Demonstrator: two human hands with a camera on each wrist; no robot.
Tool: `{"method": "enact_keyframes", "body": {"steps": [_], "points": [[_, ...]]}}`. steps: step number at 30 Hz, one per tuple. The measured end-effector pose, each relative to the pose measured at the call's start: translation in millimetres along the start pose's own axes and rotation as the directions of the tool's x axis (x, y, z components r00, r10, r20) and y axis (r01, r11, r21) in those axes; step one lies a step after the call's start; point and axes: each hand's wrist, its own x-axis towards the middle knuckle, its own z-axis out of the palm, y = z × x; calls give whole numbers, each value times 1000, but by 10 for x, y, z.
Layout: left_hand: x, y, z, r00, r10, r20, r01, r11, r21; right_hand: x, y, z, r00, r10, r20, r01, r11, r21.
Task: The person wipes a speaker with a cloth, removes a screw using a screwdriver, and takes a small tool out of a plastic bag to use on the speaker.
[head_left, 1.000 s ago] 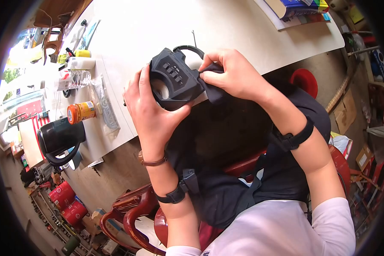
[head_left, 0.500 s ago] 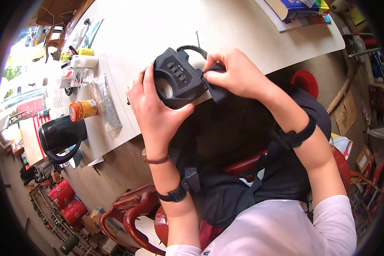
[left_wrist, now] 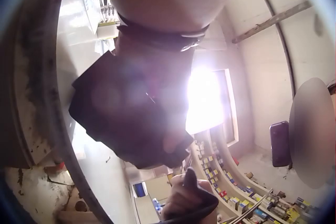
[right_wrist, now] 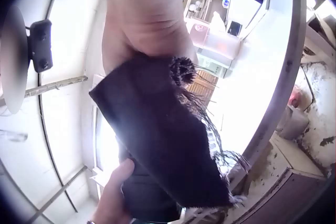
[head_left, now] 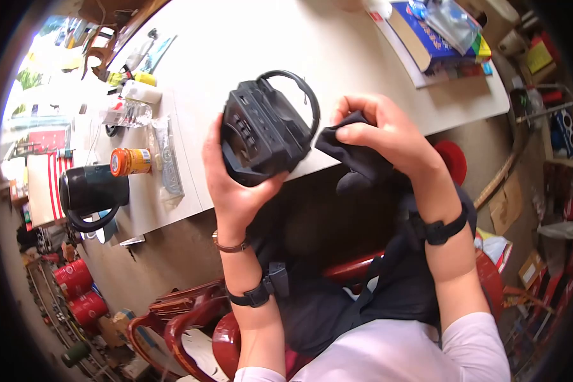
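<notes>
In the head view my left hand [head_left: 235, 194] grips a black boxy device [head_left: 277, 137] from its left and lower side, thumb along the bottom edge. The device has a row of buttons, a round recess and a looped black handle [head_left: 312, 105]; it is held above the near table edge. To its right, my right hand [head_left: 391, 134] pinches a dark cloth [head_left: 363, 159], which hangs down apart from the device's body. Frayed threads show along the edge of the cloth [right_wrist: 152, 129] in the right wrist view. The device [left_wrist: 126, 108] appears as a dark shape in the left wrist view.
On the white table [head_left: 204, 63], an orange-lidded jar [head_left: 130, 162], a black kettle [head_left: 94, 191] and plastic packets stand at the left. Thick books [head_left: 426, 38] lie at the back right. A red wooden chair [head_left: 191, 325] and a red stool [head_left: 451, 162] are below.
My right hand has drawn the cloth away from the device, to the right and down. The device has tilted in my left hand, and its looped handle now shows fully.
</notes>
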Motion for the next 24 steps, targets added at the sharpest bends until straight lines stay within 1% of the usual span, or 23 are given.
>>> {"method": "enact_keyframes", "body": {"steps": [1, 2, 3, 4, 5, 6, 7, 8, 9, 10, 11, 12, 13, 14, 15, 16, 17, 18, 19, 20, 22, 23, 24], "points": [[-18, -4, 36, 1000, -26, 6, 27, 990, -136, -10, -39, 5, 1000, -18, -20, 21, 988, 153], [-30, 11, 73, 999, -41, 20, 44, 973, -227, -26, -64, 9, 1000, -26, 0, 26, 982, 186], [-43, 27, 110, 998, -54, 37, 63, 946, -318, -50, -37, -16, 994, -107, 28, 96, 962, 256], [-41, 83, 125, 993, -87, 75, 107, 937, -331, -87, -38, -40, 993, -103, 55, 82, 950, 302], [-29, 109, 131, 995, -94, 45, 104, 933, -344, -123, -42, -62, 992, -94, 85, 59, 936, 347], [-25, 115, 127, 995, -56, 76, 79, 940, -331, -155, -46, -81, 990, -93, 102, 47, 919, 392], [-37, 112, 121, 994, -25, 108, 59, 946, -320, -199, -47, -97, 994, -77, 79, 35, 899, 437], [-48, 95, 107, 992, 6, 125, 33, 951, -307, -224, -42, -128, 992, -119, 52, 86, 900, 427], [-50, 98, 92, 996, -13, 92, 41, 947, -320, -228, -50, -153, 986, -163, 27, 137, 899, 417], [-51, 112, 70, 989, 3, 147, 47, 942, -331, -196, -82, -121, 963, -265, -40, 262, 898, 354], [-59, 116, 49, 979, 18, 201, 53, 938, -342, -198, -112, -93, 941, -319, -115, 339, 881, 330], [-77, 105, 34, 975, 9, 222, 77, 924, -374, -199, -117, -93, 928, -347, -137, 372, 882, 290], [-83, 105, 18, 982, -12, 189, 85, 919, -385, -196, -112, -95, 913, -377, -156, 406, 879, 251], [-78, 106, -6, 975, 26, 220, 61, 923, -379, -206, -89, -122, 905, -405, -129, 424, 877, 225], [-75, 109, -32, 965, 65, 254, 36, 927, -372, -208, -84, -84, 875, -455, -163, 480, 858, 183], [-70, 121, -51, 962, 93, 255, -10, 950, -311, -239, -97, -64, 857, -472, -206, 505, 847, 163], [-65, 124, -66, 969, 80, 233, -2, 948, -318, -262, -116, -49, 836, -489, -250, 531, 836, 140], [-66, 125, -77, 964, 95, 248, -23, 960, -278, -253, -123, -28, 793, -559, -243, 580, 815, 19], [-73, 125, -83, 958, 109, 265, -45, 970, -238, -264, -193, -20, 785, -595, -173, 589, 803, -92], [-79, 123, -87, 965, 98, 244, -36, 968, -248, -267, -231, 14, 761, -638, -121, 601, 762, -241], [-87, 117, -89, 959, 122, 255, -70, 977, -202, -318, -326, 106, 715, -699, -2, 589, 604, -537], [-89, 106, -85, 965, 113, 235, -63, 975, -211, -312, -340, 135, 658, -751, 51, 622, 504, -599], [-90, 95, -77, 964, 147, 223, -101, 974, -204, -328, -376, 146, 636, -765, 98, 614, 425, -666]]}}
